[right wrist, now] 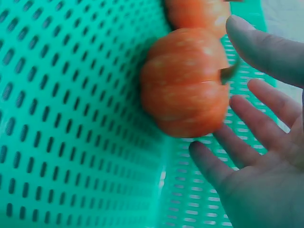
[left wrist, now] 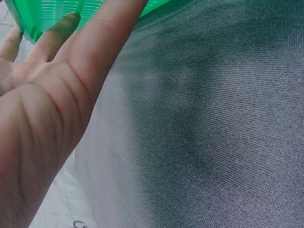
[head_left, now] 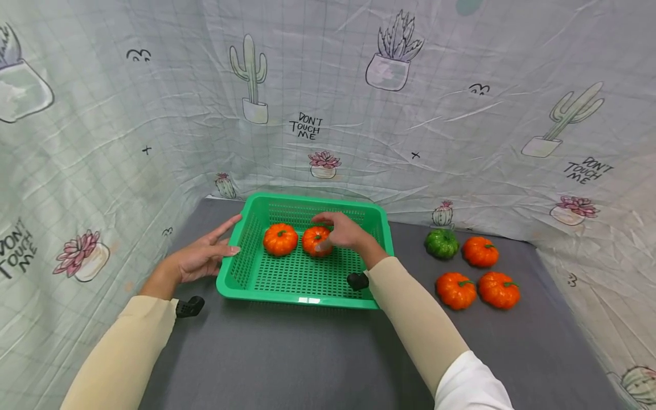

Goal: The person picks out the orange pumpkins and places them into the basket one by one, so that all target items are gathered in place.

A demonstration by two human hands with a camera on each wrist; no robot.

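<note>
A green plastic basket (head_left: 302, 300) with slotted walls stands on the grey table. Two small orange pumpkins sit inside it: a left pumpkin (head_left: 280, 239) and a right pumpkin (head_left: 314, 239). My right hand (head_left: 344, 232) is over the right pumpkin (right wrist: 185, 83), thumb and fingers spread about it; in the right wrist view the fingers are not closed round it. At the basket's left side, my left hand (head_left: 202, 257) touches the rim with its fingers extended. The left wrist view shows the left palm (left wrist: 52, 99) beside the basket wall (left wrist: 52, 9).
Right of the basket, a green pumpkin (head_left: 442, 244) and three orange ones lie on the table (head_left: 287, 359): a back one (head_left: 480, 251), a front-left one (head_left: 455, 290) and a front-right one (head_left: 499, 290). A printed cloth (head_left: 359, 131) hangs behind and along both sides.
</note>
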